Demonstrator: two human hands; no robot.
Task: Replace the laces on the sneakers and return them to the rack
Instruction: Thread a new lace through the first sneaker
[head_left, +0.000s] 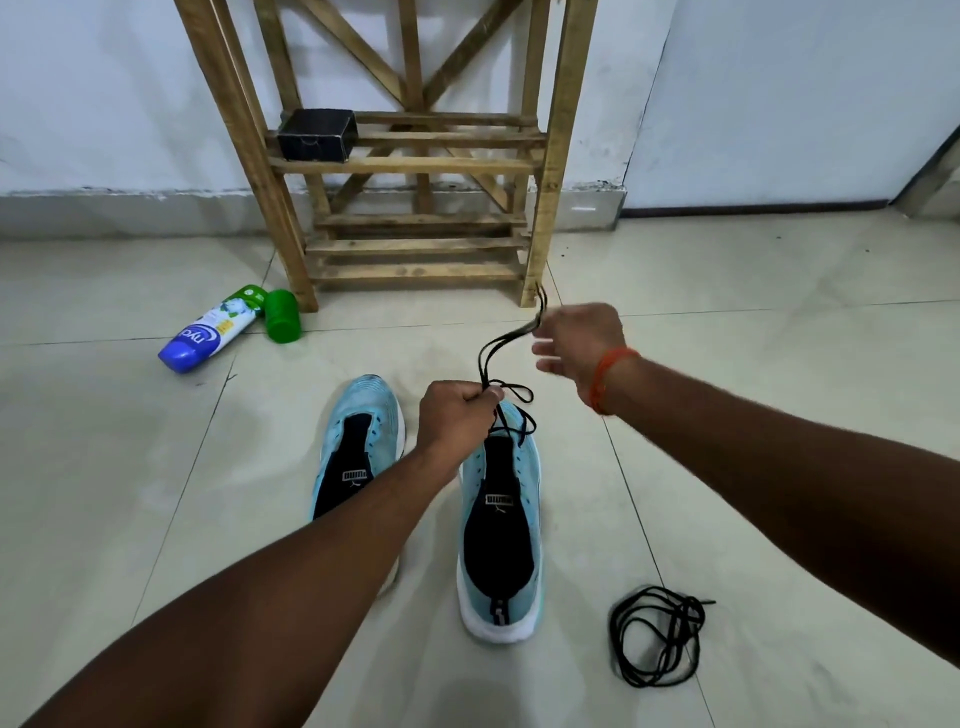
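My left hand (457, 415) is fisted tight around the thin black shoelace (511, 343), just above the toe eyelets of the pale blue knit sneaker (501, 540) with the white sole, which stands on my right side. My right hand (576, 343) pinches the same lace's loose ends higher up, though its fingers are blurred.

As far as I can judge, the lace sits only in the front eyelets. A hard pull could drag one end right out or leave the two ends uneven. The slack loops between my hands could also knot.

The matching blue sneaker (358, 447) beside it shows no lace. The second black lace (657, 636) lies tangled on the tiled floor (779, 415) near my right arm and may snag when lifted. The wooden slatted rack (410, 156) stands ahead.
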